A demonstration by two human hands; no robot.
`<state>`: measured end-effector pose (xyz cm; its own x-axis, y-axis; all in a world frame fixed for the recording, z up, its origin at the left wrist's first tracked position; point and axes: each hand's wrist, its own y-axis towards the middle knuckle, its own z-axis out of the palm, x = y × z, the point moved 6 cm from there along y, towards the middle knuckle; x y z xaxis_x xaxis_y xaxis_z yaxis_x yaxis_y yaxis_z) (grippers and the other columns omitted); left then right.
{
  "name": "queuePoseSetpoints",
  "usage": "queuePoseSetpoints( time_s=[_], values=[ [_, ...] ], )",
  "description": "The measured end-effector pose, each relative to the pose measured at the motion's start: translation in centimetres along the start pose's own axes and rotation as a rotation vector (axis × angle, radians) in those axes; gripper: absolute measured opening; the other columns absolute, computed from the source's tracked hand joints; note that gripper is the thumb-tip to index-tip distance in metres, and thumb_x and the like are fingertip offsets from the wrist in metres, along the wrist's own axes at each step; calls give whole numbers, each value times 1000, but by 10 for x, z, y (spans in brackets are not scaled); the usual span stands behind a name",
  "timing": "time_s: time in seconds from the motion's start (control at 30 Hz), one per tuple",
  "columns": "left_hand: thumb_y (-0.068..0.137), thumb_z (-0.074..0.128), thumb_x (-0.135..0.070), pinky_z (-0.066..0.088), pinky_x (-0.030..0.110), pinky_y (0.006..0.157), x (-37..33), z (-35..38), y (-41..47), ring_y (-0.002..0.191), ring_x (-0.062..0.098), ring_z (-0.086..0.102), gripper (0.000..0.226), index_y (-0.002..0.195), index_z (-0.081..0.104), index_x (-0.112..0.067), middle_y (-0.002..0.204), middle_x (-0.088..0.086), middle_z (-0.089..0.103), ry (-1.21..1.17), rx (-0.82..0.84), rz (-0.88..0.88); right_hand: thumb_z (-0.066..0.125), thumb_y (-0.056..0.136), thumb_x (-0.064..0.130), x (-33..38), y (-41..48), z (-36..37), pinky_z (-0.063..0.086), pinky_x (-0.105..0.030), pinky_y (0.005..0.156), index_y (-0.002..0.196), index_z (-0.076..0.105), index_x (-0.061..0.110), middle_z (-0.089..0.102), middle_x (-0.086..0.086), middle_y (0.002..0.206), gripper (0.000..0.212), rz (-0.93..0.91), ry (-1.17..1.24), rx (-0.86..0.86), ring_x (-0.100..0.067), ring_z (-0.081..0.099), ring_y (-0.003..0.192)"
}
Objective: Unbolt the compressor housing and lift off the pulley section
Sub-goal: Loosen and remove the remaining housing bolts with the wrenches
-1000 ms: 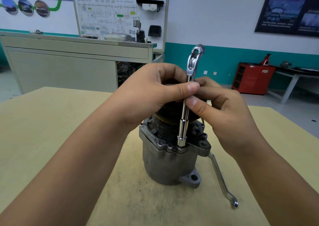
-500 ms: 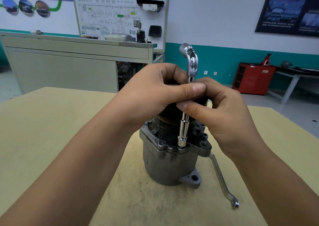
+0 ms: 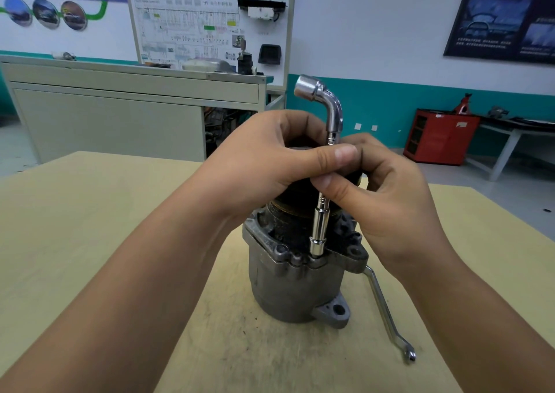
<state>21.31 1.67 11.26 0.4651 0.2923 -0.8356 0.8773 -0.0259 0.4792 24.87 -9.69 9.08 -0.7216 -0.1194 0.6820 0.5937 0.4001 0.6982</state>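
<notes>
Compressor [image 3: 297, 287] stands upright on the table [image 3: 90, 227], pulley section [image 3: 288, 224] on top, so the L-shaped socket wrench [image 3: 319, 227] seats straight down at the housing flange [image 3: 280, 253]. Left hand [image 3: 270, 164] wraps the pulley section to steady everything, while right hand [image 3: 390, 200] pinches the wrench shaft, probably to finger-spin it.

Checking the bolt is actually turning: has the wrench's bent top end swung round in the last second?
Yes. The L-shaped socket wrench has turned: its bent top swung left toward the wall board, its foot staying on the compressor housing.

Left grip [image 3: 271, 164], right grip [image 3: 393, 194]: thumbs together
</notes>
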Motion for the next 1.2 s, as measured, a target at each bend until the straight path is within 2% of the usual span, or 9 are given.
queuePoseSetpoints(
  time_s=[0.13,0.27,0.5,0.6,0.67,0.73,0.83,1.0,1.2],
  values=[
    [76,66,-25,48,29,78,-2,2,-1,80,13,62,9,77,70,-17,78,-2,68,-9,48,17,67,73,20,1,0,0,43,-13,70,79,63,-5,56,5,81,26,3,6,10,3,55,77],
    [79,62,-22,48,18,73,-2,2,-2,81,7,65,10,83,71,-19,80,-6,71,-28,83,28,64,76,21,2,1,1,44,-16,72,81,66,9,57,6,83,13,18,-3,47,1,56,79],
    [83,57,-19,50,17,80,0,1,-2,91,9,68,18,94,72,-18,92,-3,75,-76,113,18,60,79,21,0,0,0,52,-34,85,91,68,22,61,-2,95,14,32,16,65,-9,61,92],
    [81,66,-22,50,16,75,0,1,-1,81,7,67,12,91,70,-16,83,-3,73,-54,87,13,57,81,20,0,0,2,53,-33,85,92,68,27,60,2,97,16,24,19,94,-9,60,95],
    [77,67,-26,49,15,68,0,0,-2,72,5,64,18,88,69,-12,76,-5,70,-43,63,14,57,82,20,0,0,2,52,-36,87,91,69,26,60,3,97,16,22,22,102,-11,60,97],
    [78,70,-25,50,16,68,1,0,-2,72,7,64,18,87,69,-9,76,-3,69,-35,55,12,57,82,21,0,1,2,51,-38,88,89,68,27,60,5,95,15,20,11,97,-12,59,97],
    [74,64,-25,50,19,70,1,-1,-1,75,11,63,15,82,68,-12,79,1,69,-11,35,7,60,80,23,1,1,1,50,-32,83,87,68,26,61,6,92,11,11,-14,90,-10,59,93],
    [71,68,-27,46,17,60,-1,-1,-1,65,9,58,9,64,65,-22,69,-3,65,-1,19,0,65,76,21,2,2,-1,46,-23,78,85,65,24,62,6,86,9,-1,1,64,-5,59,85],
    [66,72,-29,46,28,65,-1,1,-1,71,17,58,13,56,64,-26,83,9,66,0,-17,-5,70,70,21,1,1,1,43,-15,74,82,63,22,62,5,84,13,8,-1,51,-1,57,81]
  ],
)
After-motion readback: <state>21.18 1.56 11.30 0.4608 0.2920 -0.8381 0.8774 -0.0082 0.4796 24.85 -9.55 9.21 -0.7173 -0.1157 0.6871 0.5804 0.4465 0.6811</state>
